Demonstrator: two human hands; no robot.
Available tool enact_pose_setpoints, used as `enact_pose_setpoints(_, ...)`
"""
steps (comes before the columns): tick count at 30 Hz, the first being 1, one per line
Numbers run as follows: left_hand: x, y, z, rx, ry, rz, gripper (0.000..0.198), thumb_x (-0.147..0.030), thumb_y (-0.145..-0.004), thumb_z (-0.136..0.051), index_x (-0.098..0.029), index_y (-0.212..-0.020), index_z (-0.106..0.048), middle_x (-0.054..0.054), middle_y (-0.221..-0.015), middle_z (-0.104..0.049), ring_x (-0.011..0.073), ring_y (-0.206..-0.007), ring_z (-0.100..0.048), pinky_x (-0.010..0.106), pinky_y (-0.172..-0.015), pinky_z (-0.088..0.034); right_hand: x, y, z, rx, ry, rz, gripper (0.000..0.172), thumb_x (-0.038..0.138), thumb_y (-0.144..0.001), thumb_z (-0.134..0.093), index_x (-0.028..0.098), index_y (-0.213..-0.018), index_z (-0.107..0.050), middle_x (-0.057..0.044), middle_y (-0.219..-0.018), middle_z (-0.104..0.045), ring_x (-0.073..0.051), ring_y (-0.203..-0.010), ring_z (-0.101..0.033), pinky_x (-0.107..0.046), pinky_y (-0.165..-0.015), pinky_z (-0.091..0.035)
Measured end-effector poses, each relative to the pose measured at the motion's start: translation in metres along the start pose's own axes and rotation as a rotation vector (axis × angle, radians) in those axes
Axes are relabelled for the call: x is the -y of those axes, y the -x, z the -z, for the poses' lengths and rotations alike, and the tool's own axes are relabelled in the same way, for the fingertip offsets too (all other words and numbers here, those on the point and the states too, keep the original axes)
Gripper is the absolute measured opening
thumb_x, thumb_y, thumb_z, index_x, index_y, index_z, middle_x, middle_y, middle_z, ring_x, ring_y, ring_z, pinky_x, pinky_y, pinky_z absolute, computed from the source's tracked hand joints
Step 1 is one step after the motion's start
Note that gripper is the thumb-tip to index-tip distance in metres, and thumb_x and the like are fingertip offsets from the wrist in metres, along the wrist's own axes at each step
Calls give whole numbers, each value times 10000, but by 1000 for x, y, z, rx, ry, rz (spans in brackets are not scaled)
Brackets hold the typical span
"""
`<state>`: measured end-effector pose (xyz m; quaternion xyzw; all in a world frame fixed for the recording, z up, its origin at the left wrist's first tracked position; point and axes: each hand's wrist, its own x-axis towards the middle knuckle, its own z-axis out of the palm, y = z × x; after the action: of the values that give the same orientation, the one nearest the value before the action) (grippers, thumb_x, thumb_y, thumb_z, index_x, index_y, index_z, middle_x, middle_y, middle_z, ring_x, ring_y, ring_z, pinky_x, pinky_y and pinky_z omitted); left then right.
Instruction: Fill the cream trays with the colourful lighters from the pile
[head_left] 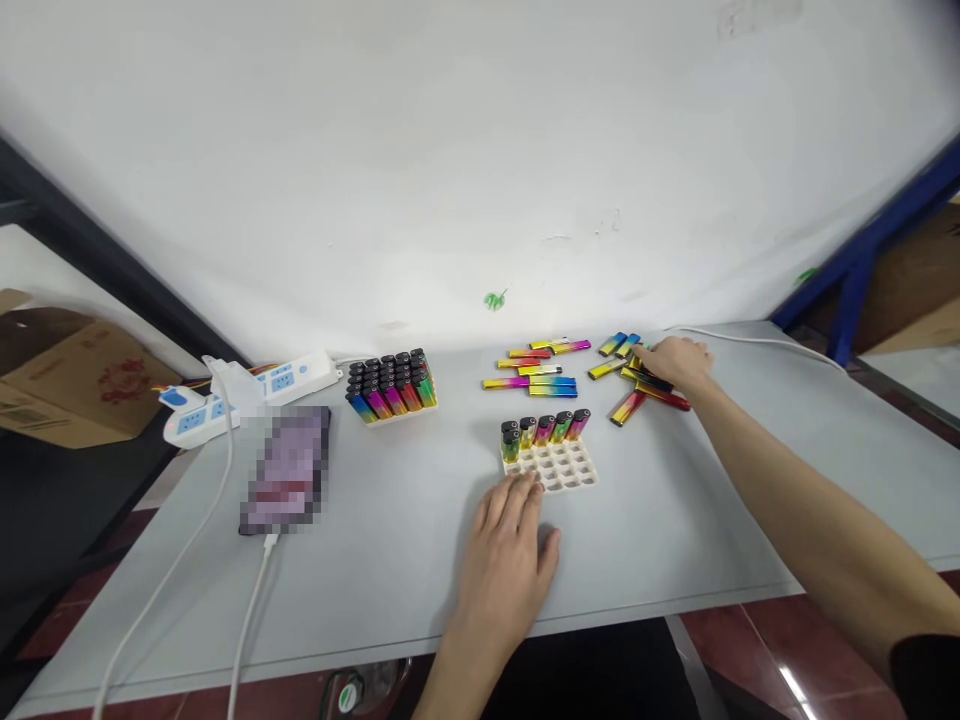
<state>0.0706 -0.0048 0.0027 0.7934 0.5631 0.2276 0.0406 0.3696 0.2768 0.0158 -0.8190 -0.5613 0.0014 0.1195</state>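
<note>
My left hand (504, 560) lies flat on the table, fingers stretched out, fingertips touching the near left edge of a white grid tray (589, 478). Several upright lighters with black tops (544, 430) fill the tray's back row, and one stands in front at the left; the other visible cells are bare. At the right, my right hand (675, 362) reaches down over a pile of loose shiny lighters (628, 405). Its fingers look closed on a lighter at the pile's back, partly hidden by the hand. More loose lighters (551, 385) lie left of the pile.
A second tray, packed with upright lighters (391, 385), stands at the back left. Beside it are a white power strip (289, 378) and a blurred phone (289, 470) with a white cable (251, 610). The wall (450, 200) bounds the table behind. Cardboard boxes (90, 380) sit left.
</note>
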Motion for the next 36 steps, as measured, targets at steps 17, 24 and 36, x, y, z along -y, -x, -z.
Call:
enact_pose_setpoints(17, 0, -1, 1, 2, -34, -11, 395, -255, -938, -524, -144, -1317, -521, 101, -1403, -577, 268, -1318, -505, 466, -1067, -477, 31, 88, 28, -55, -1298, 214, 328, 518, -953, -400, 263, -1138, -493, -6, -800, -583, -156, -589, -569, -295, -532, -483)
enact_pose_setpoints(24, 3, 1, -1, -25, -29, -15, 411, -252, -924, -548, -161, -1324, -519, 91, -1401, -580, 267, -1329, -500, 455, -1061, -485, 42, 144, 28, 507, -1637, 90, 565, 703, -899, -384, 210, -632, -460, 78, -494, -236, -66, -383, -176, -218, -369, -162)
enact_pose_setpoints(36, 5, 1, -3, -63, -25, -21, 385, -249, -925, -543, -185, -1304, -525, 81, -1367, -606, 262, -1296, -529, 459, -1034, -506, 43, 148, 24, 608, -1644, -15, 545, 650, -901, -392, 211, -577, -397, 72, -474, -226, -70, -394, -160, -232, -382, -134)
